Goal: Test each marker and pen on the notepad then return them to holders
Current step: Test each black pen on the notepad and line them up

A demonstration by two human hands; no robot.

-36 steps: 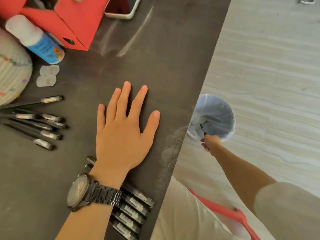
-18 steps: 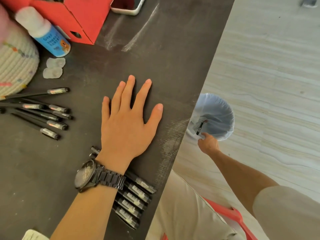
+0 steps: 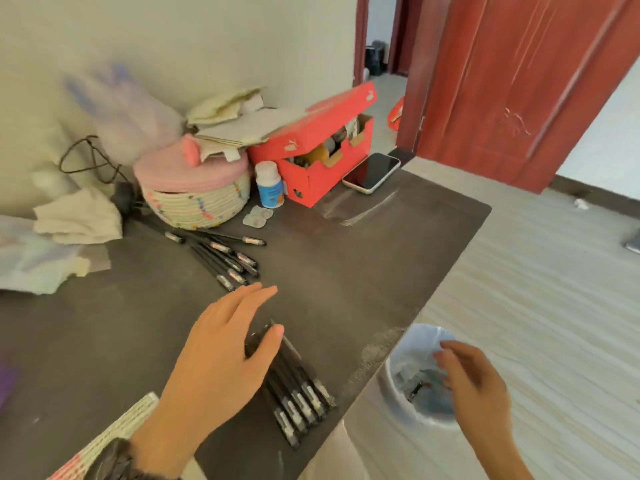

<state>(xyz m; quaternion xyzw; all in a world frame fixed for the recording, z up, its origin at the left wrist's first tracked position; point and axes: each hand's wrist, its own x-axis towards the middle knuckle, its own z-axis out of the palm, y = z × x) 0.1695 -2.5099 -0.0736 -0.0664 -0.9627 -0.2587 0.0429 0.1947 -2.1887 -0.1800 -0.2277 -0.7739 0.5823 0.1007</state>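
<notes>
My left hand [image 3: 221, 355] hovers flat over the dark table [image 3: 363, 258], fingers straight, its thumb over the far end of a row of several black pens [image 3: 298, 393] near the front edge. A second bunch of black pens [image 3: 225, 254] lies fanned out beyond it, near a woven basket. My right hand [image 3: 474, 386] hangs off the table above a small bin [image 3: 394, 386] on the floor, fingers relaxed and holding nothing. A black pen [image 3: 415, 388] lies inside the bin. A corner of the notepad [image 3: 114, 431] shows under my left wrist.
A woven basket with a pink lid [image 3: 194, 188], a white-capped bottle [image 3: 269, 183], a red shoebox [image 3: 322, 150] and a phone [image 3: 372, 173] stand at the back of the table. White cloths [image 3: 76, 216] lie at the left. A red door [image 3: 519, 81] is beyond.
My right hand let go of the black pen, which now lies in the bin, and has risen. My left hand lifted off the table and slid back over the near pens. The view tilted up.
</notes>
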